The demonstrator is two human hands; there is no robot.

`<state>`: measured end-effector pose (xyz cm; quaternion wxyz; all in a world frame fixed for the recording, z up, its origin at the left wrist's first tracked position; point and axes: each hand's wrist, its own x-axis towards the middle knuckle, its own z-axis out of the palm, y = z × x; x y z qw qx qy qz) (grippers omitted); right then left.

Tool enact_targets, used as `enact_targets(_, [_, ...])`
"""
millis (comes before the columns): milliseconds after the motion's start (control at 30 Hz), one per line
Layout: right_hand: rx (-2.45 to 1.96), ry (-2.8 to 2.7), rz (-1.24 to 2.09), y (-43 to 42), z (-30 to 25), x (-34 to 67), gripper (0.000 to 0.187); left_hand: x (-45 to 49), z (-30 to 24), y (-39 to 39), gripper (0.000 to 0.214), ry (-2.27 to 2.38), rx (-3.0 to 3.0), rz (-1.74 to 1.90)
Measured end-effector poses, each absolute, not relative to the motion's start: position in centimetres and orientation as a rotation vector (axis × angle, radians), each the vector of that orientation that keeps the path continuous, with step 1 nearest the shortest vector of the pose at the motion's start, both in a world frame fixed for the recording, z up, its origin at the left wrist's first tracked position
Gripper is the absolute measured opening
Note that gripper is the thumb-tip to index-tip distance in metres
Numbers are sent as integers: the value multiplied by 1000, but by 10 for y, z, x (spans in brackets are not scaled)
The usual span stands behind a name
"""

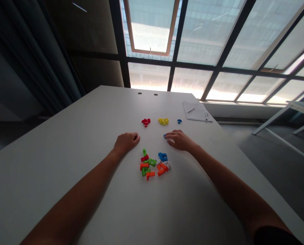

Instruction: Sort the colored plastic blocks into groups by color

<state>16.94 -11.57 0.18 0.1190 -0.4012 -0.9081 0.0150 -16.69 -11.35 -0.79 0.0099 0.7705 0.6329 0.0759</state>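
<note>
From the head camera, both forearms reach forward from the bottom corners and the hands rest palm-down on a pale grey worktop (72, 200). The left hand (126, 143) lies on its edge-side with the fingers half curled, its grip loose and nothing visible in it. The right hand (179, 140) lies flatter with the grip open, its index fingertip (167, 136) touching a small blue plastic piece (164, 136). A dark sleeve (275, 236) shows at the right forearm.

Between and just below the hands sits a loose heap of interlocking plastic puzzle pieces (154, 165) in red, green, orange, blue and white. Beyond the hands, in a row, lie a red cluster of pieces (146, 122), a yellow cluster of pieces (163, 121) and a single blue piece (179, 121), well apart from each other.

Further off, near the worktop's far corner, are sheets of paper (196, 111) with a pen (191, 110) on them; no writing on them can be read. Large factory-style windows (218, 41) fill the background.
</note>
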Motion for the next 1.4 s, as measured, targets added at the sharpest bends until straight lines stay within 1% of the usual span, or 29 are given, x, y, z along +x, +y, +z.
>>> enact_targets(133, [-1403, -2555, 135, -72, 7, 180, 21, -168, -9, -113, 43, 1960, 2415, 247])
enact_targets(267, [-1674, -2328, 31, -59, 1, 205, 16, -168, -9, -113, 42, 1948, 2429, 259])
enact_targets(500, [-1710, -2113, -94, -57, -23, 235, 11, -168, -11, -111, 44, 1966, 2418, 241])
enact_targets(800, [-1690, -1913, -91, -42, -48, 256, 18, -168, -11, -112, 44, 1958, 2421, 243])
enact_targets(967, [-1656, -1931, -86, -36, -53, 256, 30, -168, -12, -112, 44, 1962, 2408, 245])
enact_targets(1267, [-1722, -2015, -133, -33, -53, 253, 37, -168, -12, -112, 43, 1961, 2416, 266])
enact_targets(1400, [-1784, -2044, -135, -39, -48, 246, 48, -168, -11, -112, 43, 1972, 2425, 255])
